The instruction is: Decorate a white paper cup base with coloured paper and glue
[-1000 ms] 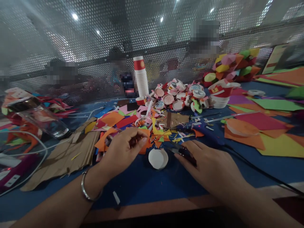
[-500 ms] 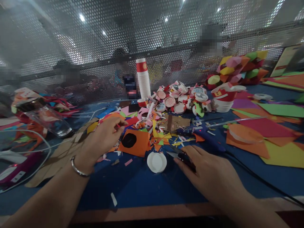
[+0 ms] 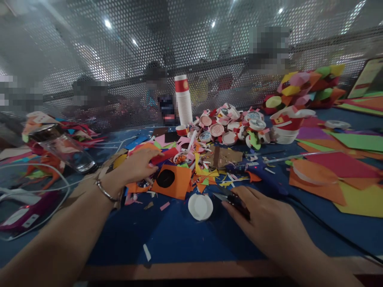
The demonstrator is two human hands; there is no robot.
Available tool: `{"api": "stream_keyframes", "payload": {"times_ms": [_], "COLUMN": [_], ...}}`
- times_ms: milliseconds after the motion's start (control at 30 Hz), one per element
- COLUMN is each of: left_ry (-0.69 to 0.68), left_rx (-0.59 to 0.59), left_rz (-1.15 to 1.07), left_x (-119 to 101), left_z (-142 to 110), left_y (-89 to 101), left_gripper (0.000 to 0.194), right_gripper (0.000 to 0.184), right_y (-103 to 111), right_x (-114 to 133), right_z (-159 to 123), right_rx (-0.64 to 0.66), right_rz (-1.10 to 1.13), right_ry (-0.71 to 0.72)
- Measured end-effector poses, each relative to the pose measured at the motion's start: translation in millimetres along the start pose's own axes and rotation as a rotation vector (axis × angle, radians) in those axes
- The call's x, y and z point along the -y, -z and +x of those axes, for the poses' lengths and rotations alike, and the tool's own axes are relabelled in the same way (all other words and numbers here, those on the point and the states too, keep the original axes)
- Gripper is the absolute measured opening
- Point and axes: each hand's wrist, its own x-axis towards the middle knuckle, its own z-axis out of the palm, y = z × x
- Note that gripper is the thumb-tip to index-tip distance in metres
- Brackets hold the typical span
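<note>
My left hand (image 3: 140, 165), with a bracelet at the wrist, reaches into the pile of paper scraps. Its fingers close around the near end of a red paper piece (image 3: 167, 154); part of the grip is hidden. Just right of it lies an orange paper square (image 3: 182, 181) with a black disc (image 3: 165, 178) on it. My right hand (image 3: 260, 211) is closed around black-handled scissors (image 3: 239, 205), blades pointing left. Close to the blade tips, a small white paper cup piece (image 3: 200, 207) sits on the blue table, touched by neither hand.
Behind the scraps stand a tall paper cup stack (image 3: 183, 101) and a heap of cut cup bottoms (image 3: 221, 127). A glue gun (image 3: 266, 177) trails its cable rightward. Coloured sheets (image 3: 353, 167) lie right; a glass jar (image 3: 72, 151) and a purple device (image 3: 28, 213) are left.
My left hand has moved slightly forward and right, onto the red paper. The whole view has shifted a little; my right hand keeps the scissors beside the white cup piece.
</note>
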Motion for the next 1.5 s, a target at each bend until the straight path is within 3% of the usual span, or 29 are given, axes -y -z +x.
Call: {"api": "stream_keyframes", "payload": {"times_ms": [133, 233, 333, 500, 633, 767, 867, 1033, 1167, 1267, 1500], "left_ry": [-0.033, -0.037, -0.004, 0.079, 0.186, 0.205, 0.049, -0.085, -0.039, -0.055, 0.100], "left_rx": [0.031, -0.026, -0.185, -0.552, -0.687, -0.672, -0.732, -0.602, -0.555, -0.503, -0.355], "left_rz": [-0.002, -0.004, 0.001, -0.005, -0.165, -0.494, -0.614, -0.766, -0.806, -0.961, -1.254], "left_x": [-0.6, -1.2, -1.3, -2.7, -8.0, -22.1, -40.6, -73.2, -87.5, -93.1, -110.3], "left_z": [-1.1, -3.6, -5.7, -10.1, -15.5, -23.6, -34.3, -50.4, -48.4, -42.8, -37.3], "left_y": [1.1, 0.0, 1.4, 16.1, 24.2, 25.8, 28.2, 27.3, 16.2, 6.4, -9.2], "left_gripper": [0.041, 0.031, 0.028, 0.028, 0.021, 0.015, 0.008, 0.016, 0.009, 0.015, 0.031], "right_gripper": [0.028, 0.025, 0.027, 0.028, 0.027, 0.029, 0.033, 0.027, 0.025, 0.027, 0.033], "right_y": [-1.6, -3.2, -3.8, -4.2, -5.7, -6.4, -6.2, 0.6, 11.1, 17.3, 25.5], "right_x": [-2.2, -3.4, -2.5, -3.3, -5.0, -2.8, -2.5, -3.2, -2.2, -2.8, -2.7], "right_z": [-1.0, -1.5, -1.0, -0.5, -1.2, -1.8, -1.1, 2.4, 5.4, 5.8, 6.8], "right_rx": [0.001, 0.010, 0.007, 0.017, 0.028, 0.007, -0.001, -0.039, -0.063, -0.045, 0.020], "right_rz": [0.021, 0.031, 0.019, 0.021, 0.032, 0.040, 0.082, 0.278, 0.422, 0.489, 0.655], "right_ry": [0.005, 0.030, 0.014, -0.001, 0.007, -0.024, -0.044, -0.158, -0.230, -0.277, -0.409]}}
